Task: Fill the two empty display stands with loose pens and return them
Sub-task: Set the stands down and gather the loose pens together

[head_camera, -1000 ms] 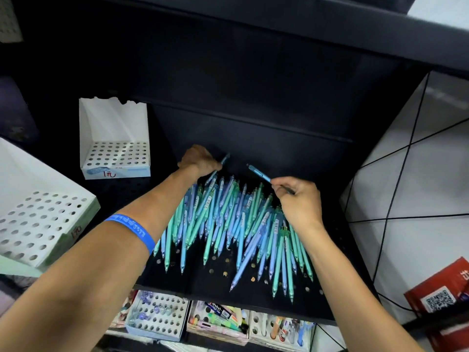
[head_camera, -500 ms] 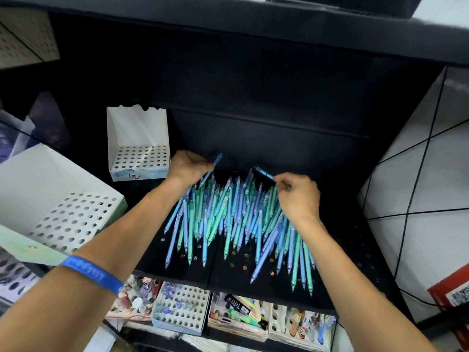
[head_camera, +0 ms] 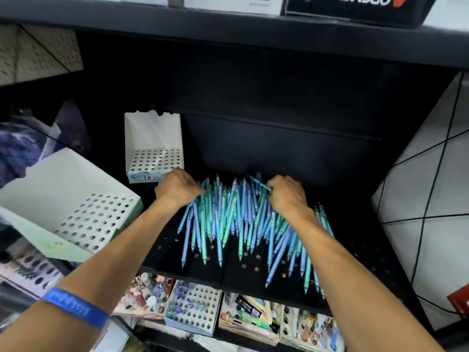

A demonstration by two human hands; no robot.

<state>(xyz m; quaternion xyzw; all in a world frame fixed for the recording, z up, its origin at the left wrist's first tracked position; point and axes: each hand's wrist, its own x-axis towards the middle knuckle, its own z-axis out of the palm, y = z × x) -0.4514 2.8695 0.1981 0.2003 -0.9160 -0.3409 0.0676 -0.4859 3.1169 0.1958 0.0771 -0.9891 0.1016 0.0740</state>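
Pens (head_camera: 236,219) (blue and green) sprawl across your black shelf (head_camera: 368,250). Your left hand (head_camera: 177,186) clutches several, your right hand (head_camera: 286,194) pinches one; two white stands (head_camera: 154,148) wait left.

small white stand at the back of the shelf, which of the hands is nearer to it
Left. The left hand grips pens in the pile right beside the small stand, at its front right corner. The right hand pinches a pen across the pile, well apart from it.

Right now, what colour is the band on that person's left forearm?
Blue, with faint lettering too blurred to read. The wristband shows in the head view, lower left.
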